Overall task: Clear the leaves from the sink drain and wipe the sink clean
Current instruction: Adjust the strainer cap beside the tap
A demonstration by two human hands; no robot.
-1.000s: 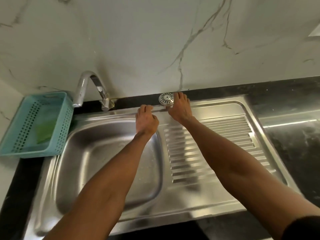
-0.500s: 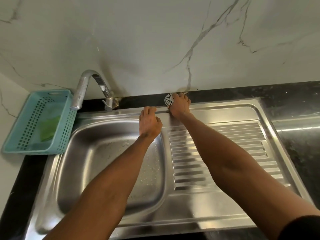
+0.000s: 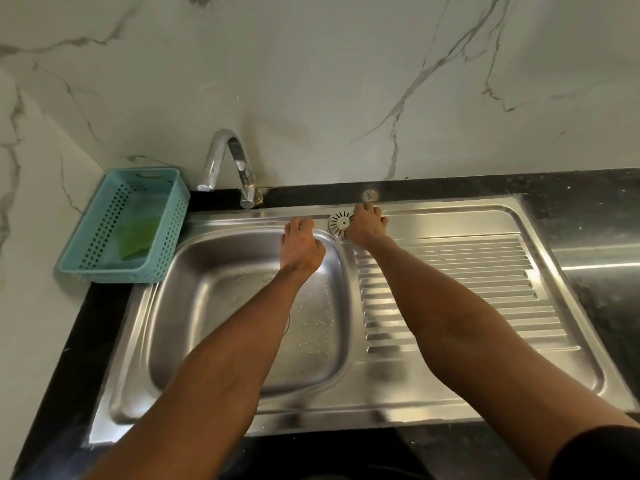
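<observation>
Strainer (image 3: 341, 223) lies on the sink (image 3: 450, 216) rim so the drain is reachable; our right hand (image 3: 365, 226) grips it. Left hand (image 3: 301, 245) rests beside, fingers curled, its grip unclear. Leaves (image 3: 138, 235) sit in the basket (image 3: 166, 251).

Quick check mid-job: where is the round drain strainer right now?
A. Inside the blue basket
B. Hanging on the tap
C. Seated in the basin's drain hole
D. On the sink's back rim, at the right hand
D: the drain strainer lies on the sink's back rim, with the right hand on its right edge.
</observation>
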